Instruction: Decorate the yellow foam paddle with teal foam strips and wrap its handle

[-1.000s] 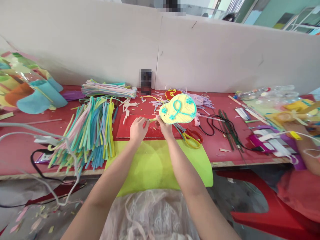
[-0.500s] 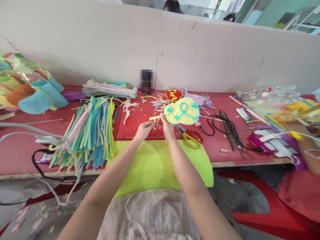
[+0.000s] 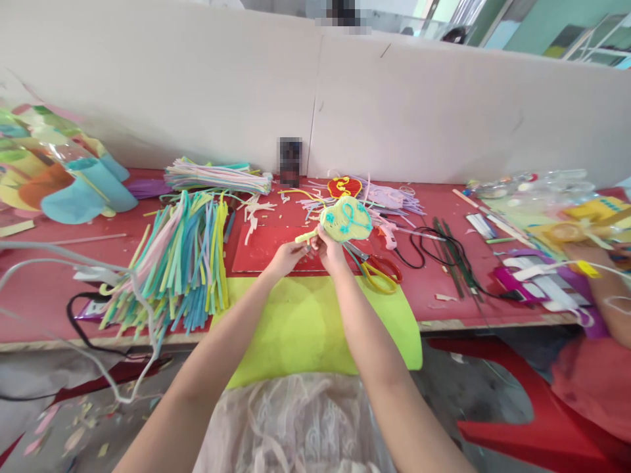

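Note:
A yellow hand fan [image 3: 340,226], seemingly made of pipe cleaners, is tilted above the red board; a turquoise loop and small turquoise flowers decorate its face. My right hand [image 3: 331,253] grips it where the face meets the short yellow handle [image 3: 305,237]. Just below that handle, the fingertips of my left hand [image 3: 286,257] are pinched together, close to my right fingers. What they pinch is too small to make out. Behind the fan lies a red piece with yellow trim [image 3: 344,186]. A pink glue gun [image 3: 388,235] rests to the right of the fan.
Bundles of coloured pipe cleaners [image 3: 185,263] lie on the left. Scissors [image 3: 379,274] with yellow and red handles sit near the red board [image 3: 261,253]. A black cable [image 3: 456,246] and a purple power strip [image 3: 522,282] are on the right, beside another person's arm [image 3: 608,295].
The fan has turned in my right hand, and its face now looks narrower and more tilted. My left fingertips have come nearer to my right hand. More of the glue gun shows.

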`<action>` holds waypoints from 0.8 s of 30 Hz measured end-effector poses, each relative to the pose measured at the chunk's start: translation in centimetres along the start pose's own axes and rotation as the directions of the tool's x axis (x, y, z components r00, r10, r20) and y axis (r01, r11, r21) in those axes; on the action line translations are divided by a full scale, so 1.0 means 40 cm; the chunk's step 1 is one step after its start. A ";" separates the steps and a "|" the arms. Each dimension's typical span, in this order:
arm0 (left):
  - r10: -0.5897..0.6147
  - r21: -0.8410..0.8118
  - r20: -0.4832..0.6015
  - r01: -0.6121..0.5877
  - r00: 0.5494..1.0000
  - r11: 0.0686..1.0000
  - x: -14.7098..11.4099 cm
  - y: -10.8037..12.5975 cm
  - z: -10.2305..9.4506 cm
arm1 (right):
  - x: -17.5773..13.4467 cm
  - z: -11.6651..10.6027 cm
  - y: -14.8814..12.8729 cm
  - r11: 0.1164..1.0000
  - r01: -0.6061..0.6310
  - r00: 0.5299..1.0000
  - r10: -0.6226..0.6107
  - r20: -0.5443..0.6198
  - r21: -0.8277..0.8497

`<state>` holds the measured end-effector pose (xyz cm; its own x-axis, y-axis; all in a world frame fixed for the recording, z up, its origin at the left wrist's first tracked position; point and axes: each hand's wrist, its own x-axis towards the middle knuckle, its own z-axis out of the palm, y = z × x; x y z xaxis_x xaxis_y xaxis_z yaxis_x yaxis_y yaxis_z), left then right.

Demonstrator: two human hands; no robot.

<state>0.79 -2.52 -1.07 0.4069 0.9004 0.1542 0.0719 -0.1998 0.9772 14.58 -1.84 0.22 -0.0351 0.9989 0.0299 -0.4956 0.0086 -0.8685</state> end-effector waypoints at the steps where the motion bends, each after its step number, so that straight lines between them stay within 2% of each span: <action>1: 0.003 0.003 0.039 -0.003 0.999 1.000 -0.002 0.004 -0.007 | -0.001 -0.003 -0.004 1.000 -0.008 1.000 0.008 0.025 0.008; 4: -0.004 0.010 0.157 0.002 0.988 1.000 -0.009 0.015 -0.032 | -0.004 -0.013 -0.012 0.999 -0.035 0.996 0.034 0.080 0.006; 6: -0.024 0.001 0.158 0.024 0.987 1.000 -0.014 0.021 -0.045 | -0.007 -0.018 -0.014 0.999 -0.054 0.990 0.054 0.128 -0.003; 11: -0.082 -0.039 0.090 0.086 0.993 0.996 -0.022 0.033 -0.050 | -0.017 -0.021 -0.017 0.997 -0.063 0.967 0.070 0.247 -0.035; 17: -0.079 -0.035 0.000 0.079 0.997 0.996 -0.018 0.034 -0.052 | -0.015 -0.021 -0.017 0.991 -0.045 0.974 0.071 0.215 -0.126; 24: -0.002 0.129 -0.140 0.021 0.990 0.991 -0.013 0.029 -0.051 | -0.008 -0.030 -0.007 0.977 0.029 0.975 0.019 0.222 -0.211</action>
<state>-1.18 -2.43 0.26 0.2753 0.9461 0.1707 0.1973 -0.2294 0.9531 15.76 -2.11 -0.14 -0.2360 0.9641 0.1222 -0.3023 0.0467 -0.9521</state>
